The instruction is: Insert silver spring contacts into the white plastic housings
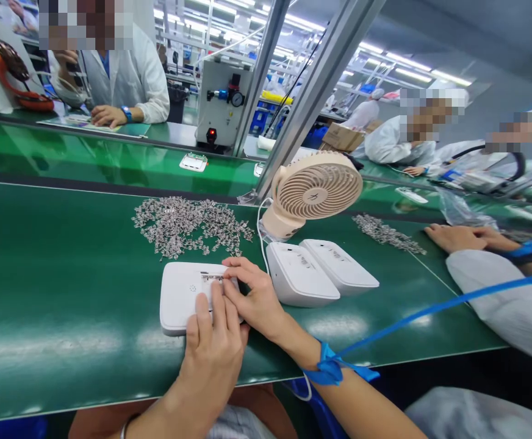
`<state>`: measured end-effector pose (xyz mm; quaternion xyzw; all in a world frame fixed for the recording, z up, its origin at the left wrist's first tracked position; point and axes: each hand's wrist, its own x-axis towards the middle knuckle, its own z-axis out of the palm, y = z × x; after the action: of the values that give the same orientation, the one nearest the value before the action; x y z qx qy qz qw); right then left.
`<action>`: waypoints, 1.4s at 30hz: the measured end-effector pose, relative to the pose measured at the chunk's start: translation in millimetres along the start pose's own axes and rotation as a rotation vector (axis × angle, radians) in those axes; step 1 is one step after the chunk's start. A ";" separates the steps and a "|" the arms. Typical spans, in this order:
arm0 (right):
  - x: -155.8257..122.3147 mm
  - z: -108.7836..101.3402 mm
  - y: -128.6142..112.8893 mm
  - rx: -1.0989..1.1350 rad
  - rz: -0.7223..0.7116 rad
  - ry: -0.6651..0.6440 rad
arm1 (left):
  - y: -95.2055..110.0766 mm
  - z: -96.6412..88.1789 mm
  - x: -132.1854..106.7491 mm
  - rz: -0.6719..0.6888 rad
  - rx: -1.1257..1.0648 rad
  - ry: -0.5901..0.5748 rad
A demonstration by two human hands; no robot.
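A white plastic casing (179, 296) lies flat on the green conveyor belt (55, 274) in front of me. My left hand (213, 344) rests on its near right part, fingers together and pressing down on it. My right hand (252, 292) lies across its right end, fingertips pinched at a small metal clip (211, 277) seated in the casing's top edge. A blue strap (327, 366) is tied round my right wrist. A heap of small metal clips (188, 225) lies on the belt just behind the casing.
Two more white casings (321, 271) sit to the right, behind them a beige desk fan (314, 189). A co-worker's hand (453, 236) and white sleeve lie at the right beside a second clip pile (387, 233). Other people work across the belt.
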<state>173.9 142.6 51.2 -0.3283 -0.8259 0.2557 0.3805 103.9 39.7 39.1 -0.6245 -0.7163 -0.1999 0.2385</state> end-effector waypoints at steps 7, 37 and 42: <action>-2.6 1.3 2.5 -0.082 -0.086 0.010 | -3.6 2.3 0.6 0.031 0.013 0.025; 1.7 5.1 -5.2 -0.154 -0.057 -0.061 | -14.2 25.8 1.4 0.067 -0.019 0.288; 18.8 3.2 -9.1 -0.132 0.028 -0.188 | -16.2 17.9 1.1 0.107 0.064 0.213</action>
<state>159.0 150.0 64.1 -0.3386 -0.8683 0.2356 0.2754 86.1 48.8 25.5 -0.6290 -0.6587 -0.2289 0.3435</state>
